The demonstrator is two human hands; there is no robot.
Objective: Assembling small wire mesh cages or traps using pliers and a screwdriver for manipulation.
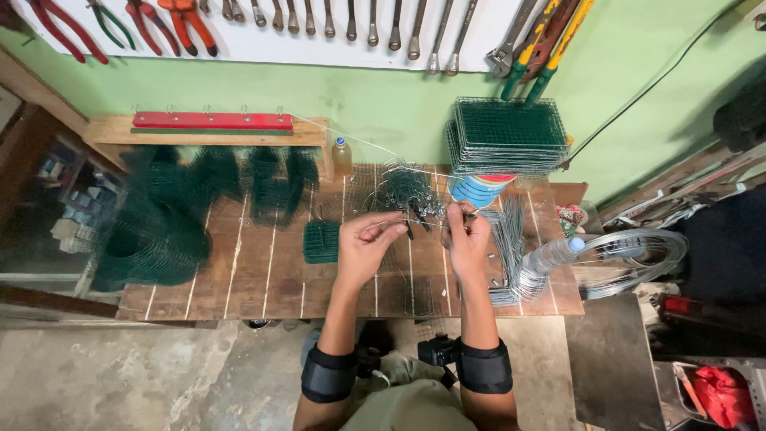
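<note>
left hand, right hand, wire pinched between fingers

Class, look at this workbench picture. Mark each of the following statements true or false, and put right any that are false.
1. Both hands hold a thin wire between them. True: the left hand and right hand pinch the wire above the wooden bench.
2. A stack of green mesh panels stands at the bench's far right. True: the mesh panels lean by the green wall.
3. A roll of green mesh lies on the right end of the bench. False: the mesh roll lies at the left end.
4. The wall tools are all hammers. False: pliers and spanners hang there.
5. A plastic bottle lies right of the right hand. True: the plastic bottle rests on wire pieces.
</note>
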